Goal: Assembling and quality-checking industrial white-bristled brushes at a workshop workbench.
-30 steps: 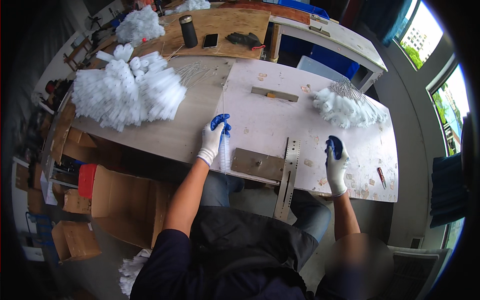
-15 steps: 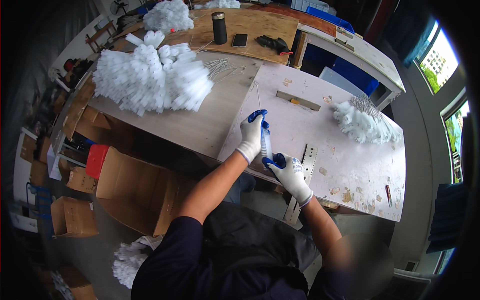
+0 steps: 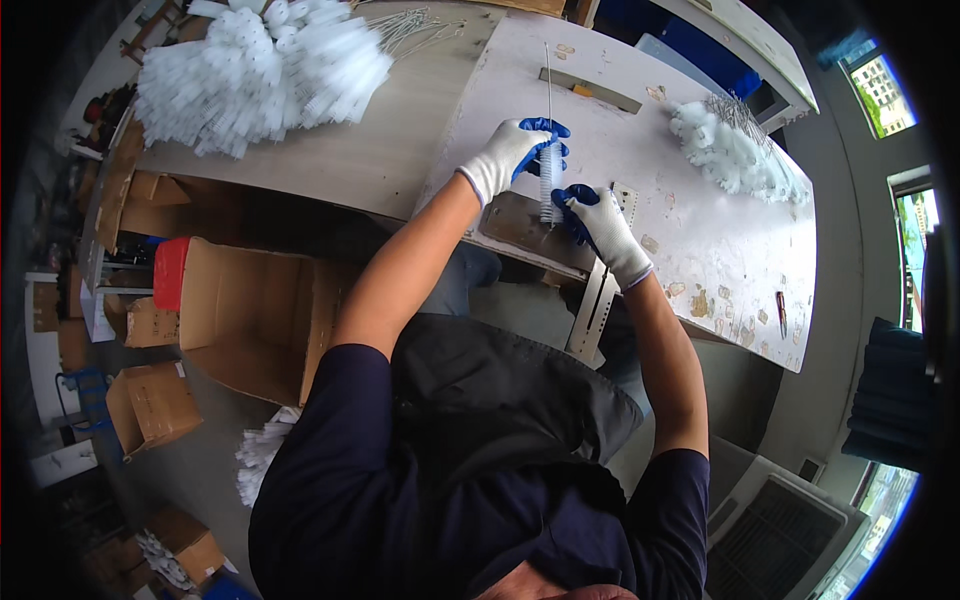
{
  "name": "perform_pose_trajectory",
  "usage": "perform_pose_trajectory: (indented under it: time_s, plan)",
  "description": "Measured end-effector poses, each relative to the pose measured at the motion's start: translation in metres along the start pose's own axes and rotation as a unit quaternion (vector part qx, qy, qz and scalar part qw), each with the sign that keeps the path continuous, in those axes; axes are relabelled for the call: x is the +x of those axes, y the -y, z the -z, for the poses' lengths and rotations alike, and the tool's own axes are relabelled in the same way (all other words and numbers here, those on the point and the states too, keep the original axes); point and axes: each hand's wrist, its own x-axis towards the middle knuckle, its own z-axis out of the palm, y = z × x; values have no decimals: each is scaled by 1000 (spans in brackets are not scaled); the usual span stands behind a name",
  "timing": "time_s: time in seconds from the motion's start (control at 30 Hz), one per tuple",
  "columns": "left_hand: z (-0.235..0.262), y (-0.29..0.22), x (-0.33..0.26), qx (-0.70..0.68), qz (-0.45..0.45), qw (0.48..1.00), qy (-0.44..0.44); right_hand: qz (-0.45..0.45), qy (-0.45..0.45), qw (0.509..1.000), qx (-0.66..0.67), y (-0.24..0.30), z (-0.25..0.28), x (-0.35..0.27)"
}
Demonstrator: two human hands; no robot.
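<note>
A bottle brush [image 3: 551, 190] with white bristles and a thin wire stem stands roughly lengthwise over the table's near edge, its stem pointing away from me. My left hand [image 3: 520, 155], in a white glove with blue-coated fingers, is closed around the brush where stem and bristles meet. Gloved the same way, my right hand [image 3: 604, 228] has its fingers pinched at the near end of the bristles; its exact fingertip contact is partly hidden. A dark flat plate [image 3: 515, 222] lies under the brush at the table edge.
White brushes are heaped on the left [image 3: 250, 85], with a smaller bundle [image 3: 735, 155] on the right. The pale tabletop [image 3: 690, 240] carries a metal strip [image 3: 595, 92], a perforated metal bar [image 3: 597, 300] and a red pen-like tool [image 3: 781, 312]. An open cardboard box [image 3: 250, 310] sits lower left.
The view has tilted down, so the far table items have left it. My right hand has shifted slightly at the bristle end, and more of the bristles shows between my hands.
</note>
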Motion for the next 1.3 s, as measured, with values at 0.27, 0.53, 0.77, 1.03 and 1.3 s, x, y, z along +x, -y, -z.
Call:
perform_pose_trajectory:
  time_s: [0.27,0.53,0.77,1.03,1.3]
  plan:
    - [-25,9,8,88,-17,986,-142,38,-29,995,-84,-3,0,1]
    - [-30,11,10,153,-25,980,-125,98,-36,967,-234,-29,-7,1]
    - [-15,16,15,121,-22,986,-114,381,-54,846,-369,-14,20,-29]
    - [-20,10,12,163,0,978,-130,474,71,720,-502,-14,21,14]
    - [-19,17,20,120,20,990,-67,500,131,652,-555,1,23,22]
